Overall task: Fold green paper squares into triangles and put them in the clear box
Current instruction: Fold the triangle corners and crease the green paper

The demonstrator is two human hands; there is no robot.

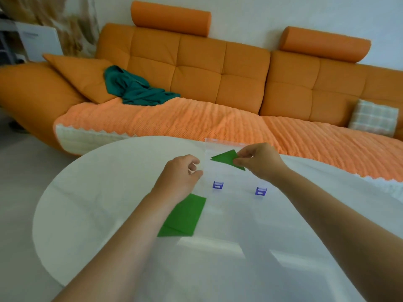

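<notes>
My right hand (pixel 257 162) pinches a folded green paper triangle (pixel 224 159) by its right corner and holds it above the clear box (pixel 231 177). The box stands on the white table and has two purple latches (pixel 218 185) on its near side. My left hand (pixel 183 175) is at the box's left edge, thumb and fingers curled close together; whether they grip the lid edge I cannot tell. Flat green paper squares (pixel 185 216) lie stacked on the table just left of the box, partly hidden under my left forearm.
The round white table (pixel 98 203) ends close behind the box. Behind it stands an orange sofa (pixel 196 83) with a dark green cloth (pixel 135 88) and a checked cushion (pixel 374 119). Grey floor lies to the left.
</notes>
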